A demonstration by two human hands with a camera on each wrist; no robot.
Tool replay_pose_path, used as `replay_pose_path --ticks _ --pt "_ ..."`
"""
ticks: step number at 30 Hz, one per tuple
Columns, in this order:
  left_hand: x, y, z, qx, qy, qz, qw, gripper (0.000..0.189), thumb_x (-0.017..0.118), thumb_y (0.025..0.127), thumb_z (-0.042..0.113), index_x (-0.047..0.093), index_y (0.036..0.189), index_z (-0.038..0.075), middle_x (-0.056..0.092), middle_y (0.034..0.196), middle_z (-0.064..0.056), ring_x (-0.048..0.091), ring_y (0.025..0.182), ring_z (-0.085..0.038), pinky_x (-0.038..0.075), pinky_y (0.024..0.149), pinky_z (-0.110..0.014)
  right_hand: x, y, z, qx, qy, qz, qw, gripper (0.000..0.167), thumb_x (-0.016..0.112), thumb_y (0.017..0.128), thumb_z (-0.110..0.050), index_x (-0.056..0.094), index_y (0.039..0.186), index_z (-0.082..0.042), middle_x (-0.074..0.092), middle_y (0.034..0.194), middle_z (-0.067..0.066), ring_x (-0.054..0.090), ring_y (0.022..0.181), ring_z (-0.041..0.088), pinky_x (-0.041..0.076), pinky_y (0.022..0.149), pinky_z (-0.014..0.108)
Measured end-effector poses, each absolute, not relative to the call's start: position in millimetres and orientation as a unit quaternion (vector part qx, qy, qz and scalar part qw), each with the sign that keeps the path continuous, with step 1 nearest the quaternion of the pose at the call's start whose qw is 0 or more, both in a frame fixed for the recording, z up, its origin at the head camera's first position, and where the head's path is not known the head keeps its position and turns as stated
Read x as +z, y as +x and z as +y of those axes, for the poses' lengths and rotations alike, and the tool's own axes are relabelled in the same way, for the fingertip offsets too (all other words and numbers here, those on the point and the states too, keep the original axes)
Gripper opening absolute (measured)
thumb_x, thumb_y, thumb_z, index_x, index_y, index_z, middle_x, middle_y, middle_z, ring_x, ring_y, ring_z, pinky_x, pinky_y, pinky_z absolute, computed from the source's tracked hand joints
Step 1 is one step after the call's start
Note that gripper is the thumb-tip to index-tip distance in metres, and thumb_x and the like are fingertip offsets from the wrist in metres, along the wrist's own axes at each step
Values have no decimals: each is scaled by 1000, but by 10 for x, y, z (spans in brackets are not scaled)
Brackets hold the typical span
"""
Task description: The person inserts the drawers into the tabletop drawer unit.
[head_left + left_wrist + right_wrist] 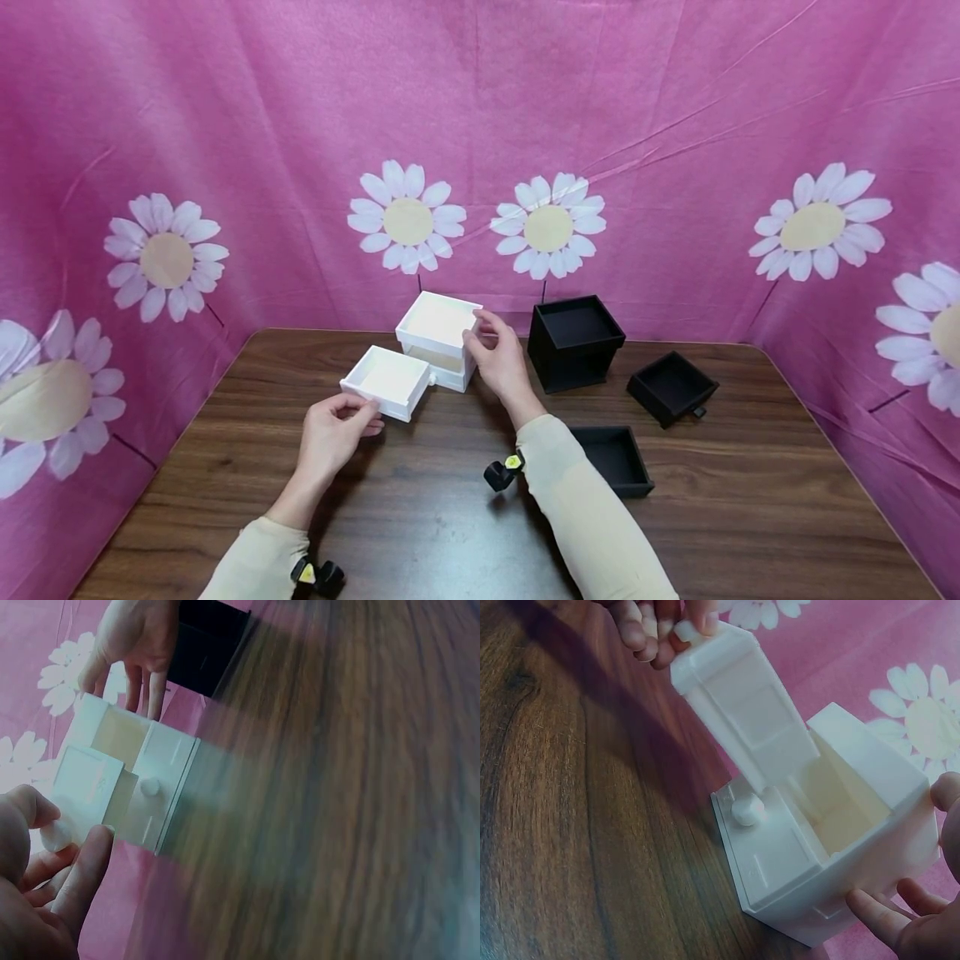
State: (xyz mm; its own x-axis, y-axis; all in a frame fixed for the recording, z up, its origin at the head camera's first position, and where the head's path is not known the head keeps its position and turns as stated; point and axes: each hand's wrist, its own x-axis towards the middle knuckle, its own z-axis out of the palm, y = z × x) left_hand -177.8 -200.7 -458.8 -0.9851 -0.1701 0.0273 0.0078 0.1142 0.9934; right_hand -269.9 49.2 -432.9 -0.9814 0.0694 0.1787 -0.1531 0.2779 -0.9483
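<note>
My left hand [337,433] pinches the small knob on the front of a white drawer [388,377]. The drawer is tilted, its inner end beside the upper opening of a white cabinet [442,321]. A lower drawer [776,851] with a round knob [748,811] sits inside that cabinet. On the cabinet's right side, my right hand [501,354] holds it by the side wall and top edge, fingers spread along the wall in the right wrist view. The white drawer looks empty from above.
Right of the white cabinet stands a black cabinet [570,354] with its front open. One black drawer [667,392] lies farther right; another black drawer [622,487] is partly behind my right forearm. Pink cloth [480,100] with daisies hangs behind the wooden table [420,508].
</note>
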Motion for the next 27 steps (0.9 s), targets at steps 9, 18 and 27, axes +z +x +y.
replay_pose_path --ticks 9,18,27 --pt "-4551 -1775 -1858 -675 47 -734 61 13 70 98 -6 70 96 -20 77 81 -20 77 64 -11 67 68 -31 -4352 -2703 486 603 29 -790 103 44 72 102 -16 66 145 -10 65 134 26 72 119 43 61 103 51" --pt "-4555 -1778 -1761 -682 43 -728 57 14 72 98 -5 71 97 -19 78 82 -22 78 65 -12 67 68 -30 -4361 -2701 490 604 31 -789 105 44 72 102 -17 66 145 -10 65 134 26 72 119 43 61 104 51" --pt "-4579 -1808 -1691 -675 37 -735 57 13 72 97 -6 72 97 -19 78 89 -28 78 65 -12 67 69 -31 -4336 -2697 478 604 26 -790 102 44 72 102 -17 66 145 -11 65 135 25 72 120 42 60 106 50"
